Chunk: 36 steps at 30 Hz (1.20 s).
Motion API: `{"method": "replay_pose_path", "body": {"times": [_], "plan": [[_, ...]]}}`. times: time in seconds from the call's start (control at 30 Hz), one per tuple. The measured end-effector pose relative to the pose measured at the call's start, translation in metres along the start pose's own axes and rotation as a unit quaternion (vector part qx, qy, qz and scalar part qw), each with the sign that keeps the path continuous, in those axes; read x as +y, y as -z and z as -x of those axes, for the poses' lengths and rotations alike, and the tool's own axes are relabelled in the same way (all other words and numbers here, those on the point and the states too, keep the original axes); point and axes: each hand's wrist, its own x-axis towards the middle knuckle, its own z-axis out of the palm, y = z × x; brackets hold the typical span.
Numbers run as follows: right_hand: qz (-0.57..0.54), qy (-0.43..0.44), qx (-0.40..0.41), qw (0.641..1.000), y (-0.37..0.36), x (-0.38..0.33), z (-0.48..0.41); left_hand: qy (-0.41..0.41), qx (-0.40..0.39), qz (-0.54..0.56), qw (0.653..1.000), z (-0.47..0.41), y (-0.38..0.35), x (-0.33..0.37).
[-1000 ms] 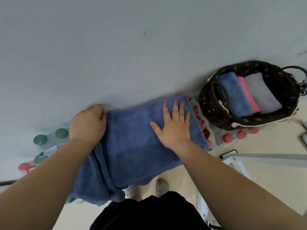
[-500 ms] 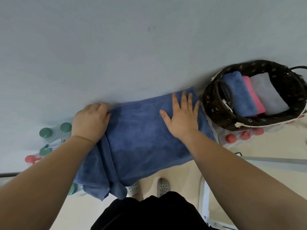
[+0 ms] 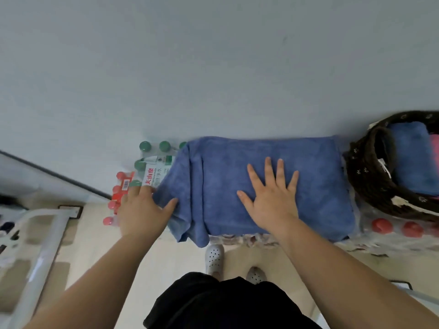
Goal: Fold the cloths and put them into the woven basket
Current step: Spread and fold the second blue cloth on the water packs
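Observation:
A blue cloth lies folded across packs of bottles, its left end hanging loose and rumpled. My right hand presses flat on the middle of it with fingers spread. At the hanging left end is my left hand: fingers stretched out and blurred, thumb lying on the fabric. The dark woven basket stands at the right edge, partly cut off. Inside it are a folded blue cloth and a pink cloth.
Shrink-wrapped water bottles sit under the cloth, with green caps at the left and red caps below the basket. A grey wall rises right behind them. A white metal frame stands at the left, and my shoes are on the beige floor.
My left hand let go of the cloth's far left corner and dropped to the hanging left end. The right hand stayed flat on the cloth. The camera view swung left.

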Motion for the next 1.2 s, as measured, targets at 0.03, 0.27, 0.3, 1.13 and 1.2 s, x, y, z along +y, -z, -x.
{"method": "replay_pose_path", "body": {"times": [0.03, 0.27, 0.3, 1.13, 1.2], "plan": [[-0.001, 0.002, 0.001, 1.0, -0.001, 0.0, -0.001, 0.0, -0.009, 0.003, 1.0, 0.003, -0.002, 0.0], [0.0, 0.007, 0.001, 1.0, -0.001, 0.0, 0.0, 0.05, -0.023, 0.089, 0.995, -0.003, -0.009, 0.003], [0.0, 0.007, 0.001, 1.0, 0.0, 0.0, 0.0, 0.05, -0.019, 0.096, 0.994, -0.004, -0.008, 0.003], [0.053, -0.076, -0.034, 0.995, 0.008, -0.013, -0.002, 0.119, -0.156, 0.374, 0.906, -0.138, 0.008, -0.092], [0.029, -0.088, -0.016, 0.996, 0.019, -0.034, -0.006, 0.151, -0.216, 0.438, 0.859, -0.128, 0.006, -0.1]]}}
